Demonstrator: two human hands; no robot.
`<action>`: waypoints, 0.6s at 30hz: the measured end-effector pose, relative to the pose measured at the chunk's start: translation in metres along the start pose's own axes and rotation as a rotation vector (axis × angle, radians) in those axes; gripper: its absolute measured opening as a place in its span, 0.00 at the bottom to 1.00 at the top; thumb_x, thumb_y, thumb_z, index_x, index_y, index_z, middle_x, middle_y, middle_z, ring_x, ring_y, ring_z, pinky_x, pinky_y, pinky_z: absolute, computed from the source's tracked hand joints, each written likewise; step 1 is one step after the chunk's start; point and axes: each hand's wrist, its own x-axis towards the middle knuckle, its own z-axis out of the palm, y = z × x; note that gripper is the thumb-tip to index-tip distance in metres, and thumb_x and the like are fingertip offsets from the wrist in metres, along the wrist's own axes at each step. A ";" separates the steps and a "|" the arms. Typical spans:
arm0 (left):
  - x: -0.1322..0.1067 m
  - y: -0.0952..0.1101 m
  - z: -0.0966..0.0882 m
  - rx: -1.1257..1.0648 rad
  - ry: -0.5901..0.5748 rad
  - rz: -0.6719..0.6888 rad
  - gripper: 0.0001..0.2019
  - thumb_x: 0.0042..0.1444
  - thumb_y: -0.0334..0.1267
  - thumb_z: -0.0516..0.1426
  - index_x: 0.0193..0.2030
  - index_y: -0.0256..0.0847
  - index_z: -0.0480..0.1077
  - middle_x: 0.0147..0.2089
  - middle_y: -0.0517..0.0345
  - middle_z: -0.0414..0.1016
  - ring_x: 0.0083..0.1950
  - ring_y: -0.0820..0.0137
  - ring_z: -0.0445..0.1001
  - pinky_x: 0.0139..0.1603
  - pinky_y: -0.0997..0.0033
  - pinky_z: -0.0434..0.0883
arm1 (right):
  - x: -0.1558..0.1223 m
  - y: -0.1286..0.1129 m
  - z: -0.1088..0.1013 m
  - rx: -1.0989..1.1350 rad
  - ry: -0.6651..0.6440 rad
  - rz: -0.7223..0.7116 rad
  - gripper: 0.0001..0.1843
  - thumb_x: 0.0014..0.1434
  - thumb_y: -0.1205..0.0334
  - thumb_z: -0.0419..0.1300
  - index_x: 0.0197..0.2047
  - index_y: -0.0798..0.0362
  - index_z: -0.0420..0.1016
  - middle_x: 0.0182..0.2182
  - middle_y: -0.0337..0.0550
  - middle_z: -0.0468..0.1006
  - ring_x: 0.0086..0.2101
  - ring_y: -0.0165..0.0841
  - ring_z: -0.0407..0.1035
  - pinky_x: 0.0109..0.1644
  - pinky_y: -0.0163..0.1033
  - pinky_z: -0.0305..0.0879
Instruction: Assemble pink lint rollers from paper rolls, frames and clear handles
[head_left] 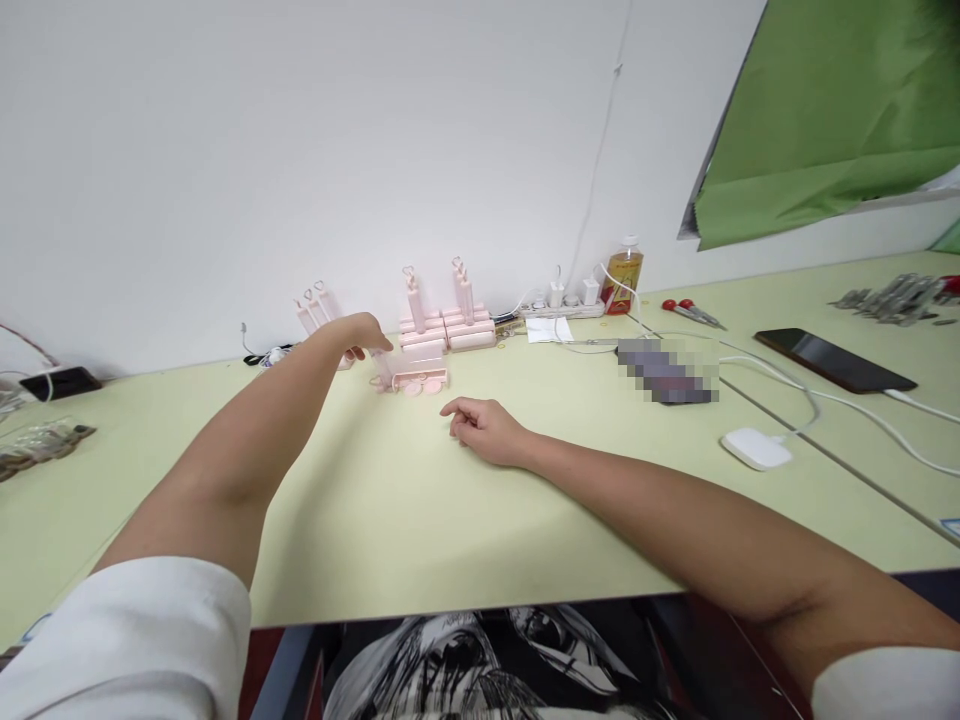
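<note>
Reaches across the pale green table (390,500) with left hand (364,335) far out, right hand (484,430) resting nearer, loosely curled, empty. Curls left fingers narrowly by the pink stacks (446,325) at a small pink piece (384,368); cannot tell whether gripped. Looks like picking up; calls next for a firm pinch without toppling neighbours

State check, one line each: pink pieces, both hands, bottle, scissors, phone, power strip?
pink pieces: stacked, sticks upright
left hand: reaching at pink pieces, grip unclear
right hand: empty, resting, fingers curled
bottle: upright, capped
scissors: closed, lying flat
phone: screen dark, cabled
power strip: plugs inserted
</note>
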 end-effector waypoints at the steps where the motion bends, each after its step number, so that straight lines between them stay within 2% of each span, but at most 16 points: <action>1: 0.001 -0.001 0.000 -0.004 0.006 0.000 0.29 0.41 0.45 0.67 0.50 0.36 0.72 0.44 0.38 0.79 0.39 0.55 0.79 0.35 0.64 0.75 | 0.000 0.000 0.000 -0.003 -0.001 0.001 0.19 0.52 0.74 0.54 0.47 0.55 0.73 0.28 0.36 0.74 0.27 0.27 0.69 0.36 0.35 0.64; 7: 0.010 -0.004 0.001 0.010 0.035 0.031 0.29 0.44 0.47 0.66 0.53 0.38 0.71 0.48 0.39 0.78 0.43 0.55 0.79 0.36 0.65 0.74 | 0.000 0.000 0.000 -0.007 -0.002 -0.004 0.19 0.52 0.74 0.53 0.47 0.56 0.73 0.28 0.36 0.74 0.28 0.27 0.69 0.36 0.35 0.64; 11: 0.014 0.001 0.000 0.164 0.233 0.122 0.22 0.45 0.48 0.64 0.47 0.40 0.74 0.50 0.43 0.78 0.51 0.53 0.76 0.45 0.65 0.72 | 0.000 0.001 0.000 -0.003 -0.001 -0.008 0.18 0.52 0.74 0.54 0.46 0.55 0.73 0.28 0.36 0.73 0.27 0.27 0.68 0.36 0.35 0.64; 12: 0.014 0.003 0.001 0.188 0.244 0.122 0.21 0.44 0.48 0.64 0.45 0.40 0.75 0.49 0.43 0.78 0.51 0.52 0.76 0.46 0.65 0.72 | 0.000 0.001 0.000 -0.002 0.000 -0.009 0.18 0.52 0.74 0.54 0.46 0.55 0.73 0.28 0.36 0.74 0.28 0.27 0.69 0.36 0.35 0.64; 16: 0.013 0.005 0.004 0.144 0.074 0.030 0.22 0.40 0.46 0.67 0.41 0.36 0.75 0.35 0.42 0.80 0.38 0.53 0.79 0.38 0.62 0.72 | -0.001 0.000 0.000 -0.007 0.000 0.001 0.18 0.53 0.73 0.54 0.47 0.55 0.73 0.29 0.37 0.74 0.28 0.27 0.69 0.36 0.35 0.64; 18: 0.015 0.002 0.004 0.116 0.080 0.015 0.20 0.40 0.43 0.67 0.40 0.35 0.74 0.31 0.45 0.79 0.34 0.55 0.79 0.36 0.63 0.72 | -0.001 0.000 0.001 -0.004 -0.001 0.006 0.18 0.53 0.73 0.54 0.46 0.55 0.73 0.29 0.37 0.75 0.28 0.27 0.69 0.35 0.35 0.64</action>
